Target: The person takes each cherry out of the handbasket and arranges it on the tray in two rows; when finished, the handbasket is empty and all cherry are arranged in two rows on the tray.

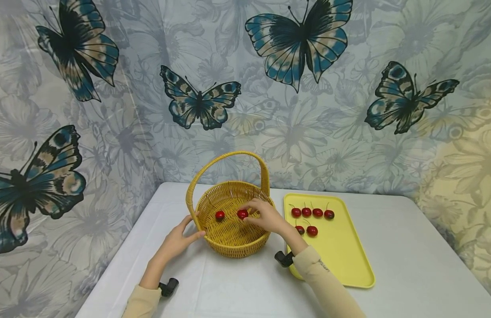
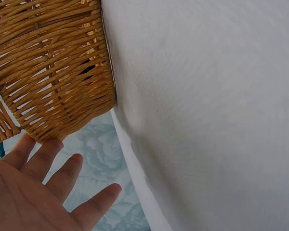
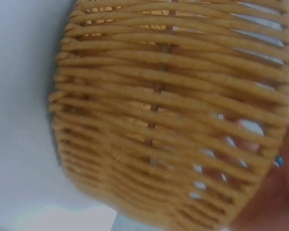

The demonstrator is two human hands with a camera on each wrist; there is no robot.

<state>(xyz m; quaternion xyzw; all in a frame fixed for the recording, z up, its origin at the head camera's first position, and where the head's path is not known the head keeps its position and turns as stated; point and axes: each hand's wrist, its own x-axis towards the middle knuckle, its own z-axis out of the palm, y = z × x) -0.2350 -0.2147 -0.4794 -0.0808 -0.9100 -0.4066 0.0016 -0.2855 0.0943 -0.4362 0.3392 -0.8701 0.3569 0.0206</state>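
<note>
A yellow woven basket (image 1: pixel 237 251) with a tall hoop handle (image 1: pixel 239 153) stands on the table. My left hand (image 1: pixel 177 240) touches its left side near the handle's foot. In the left wrist view the left hand's fingers (image 2: pixel 62 178) are spread and fairly straight, some tips against the wicker. Inside the basket, my right hand (image 1: pixel 265 216) pinches a dark red cherry (image 1: pixel 242 214) between thumb and fingers. Another cherry (image 1: pixel 219 215) lies on the basket floor to its left. The right wrist view shows mostly basket wall (image 3: pixel 168 106), which partly hides the right hand (image 3: pixel 274 192).
A yellow tray (image 1: pixel 340 260) lies right of the basket, under the right forearm. Several stemmed cherries (image 1: pixel 312 231) sit in two rows toward its far left. The white tabletop (image 1: pixel 404 247) meets a butterfly-patterned cloth (image 1: pixel 329 163) behind and at the left.
</note>
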